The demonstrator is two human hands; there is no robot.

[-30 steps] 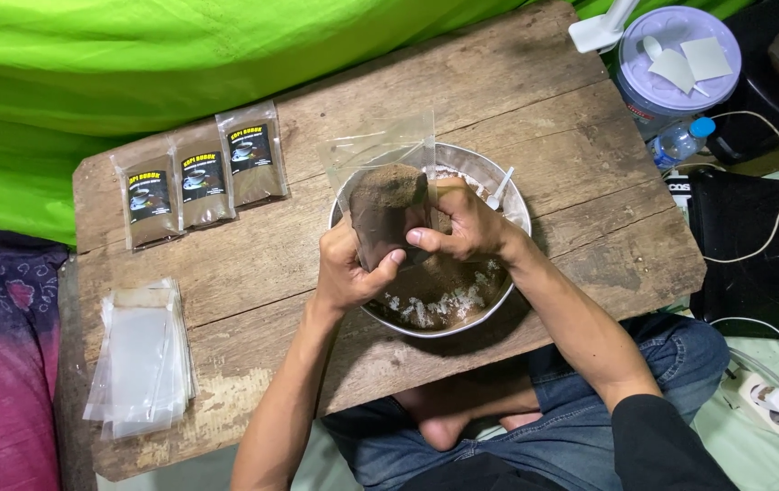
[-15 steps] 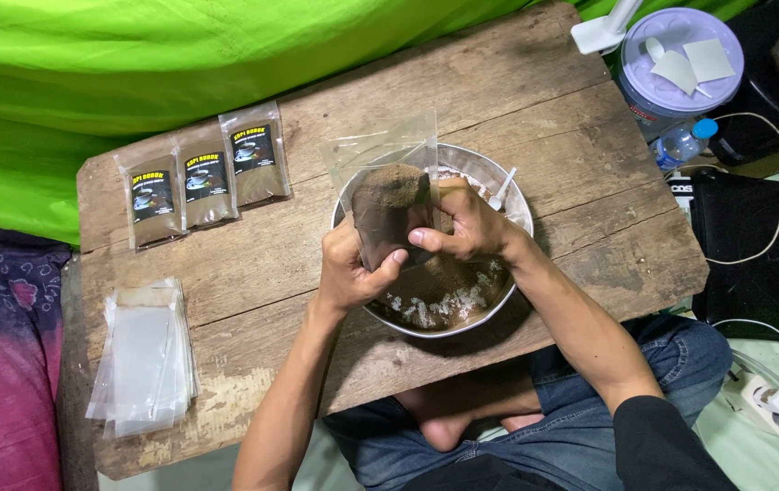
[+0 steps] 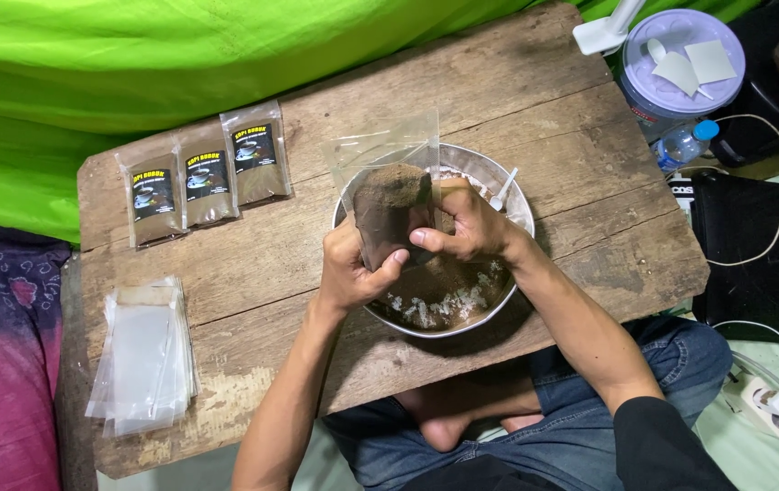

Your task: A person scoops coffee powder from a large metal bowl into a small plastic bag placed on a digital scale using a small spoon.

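Both my hands hold a clear plastic pouch (image 3: 391, 202) part-filled with brown powder, just above a metal bowl (image 3: 522, 211). My left hand (image 3: 350, 271) grips the pouch's lower left side. My right hand (image 3: 464, 225) pinches its right side with thumb and fingers. The pouch's empty top (image 3: 386, 145) sticks up beyond the bowl's far rim. The bowl holds more brown powder (image 3: 444, 280) mixed with white grains. A white spoon handle (image 3: 507, 183) pokes out at the bowl's right rim.
Three filled, labelled pouches (image 3: 203, 175) lie in a row at the wooden table's (image 3: 517, 82) back left. A stack of empty clear bags (image 3: 145, 355) lies at front left. A lidded plastic tub (image 3: 680, 64) and a small bottle (image 3: 683, 144) stand off the right edge.
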